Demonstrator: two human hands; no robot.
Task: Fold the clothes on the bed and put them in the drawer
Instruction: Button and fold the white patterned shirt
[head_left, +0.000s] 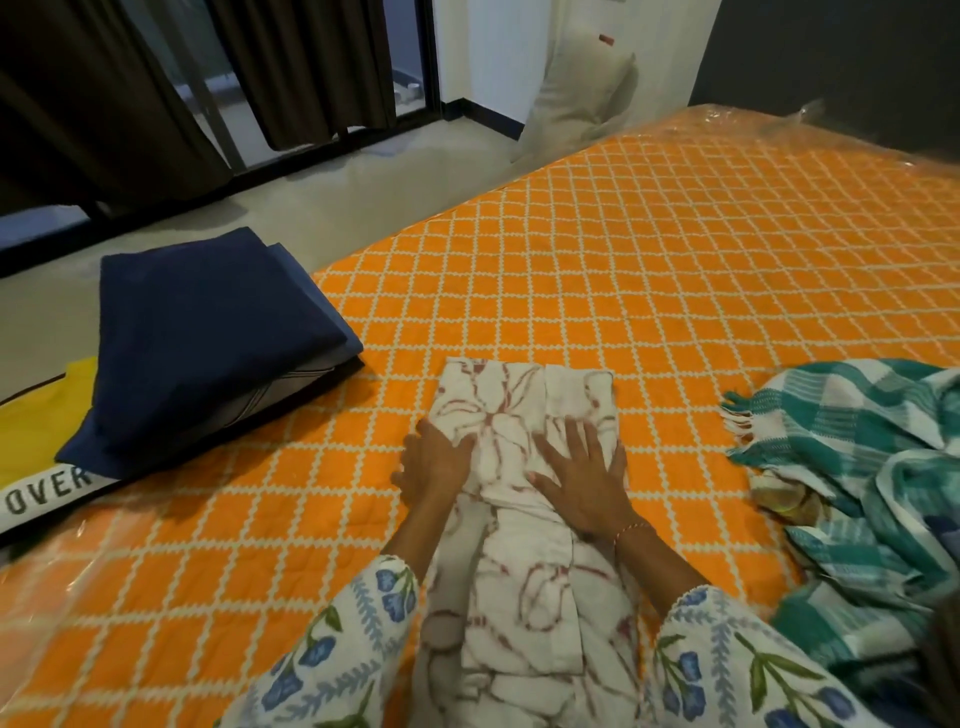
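A white garment with a dark red floral print (524, 415) is lying lengthwise on the orange lattice-patterned bedspread (649, 270), its far end folded into a neat rectangle. The left hand (434, 460) is gripping the garment's left edge, fingers curling under it. The right hand (584, 480) is pressing flat on top, fingers spread. At the left, a white strip beneath a folded navy cloth (208, 332) is showing the letters "OVER" (49, 491).

White floral garment (524, 415) on orange bed (675, 270), left hand (434, 462) gripping, right hand (584, 486) flat
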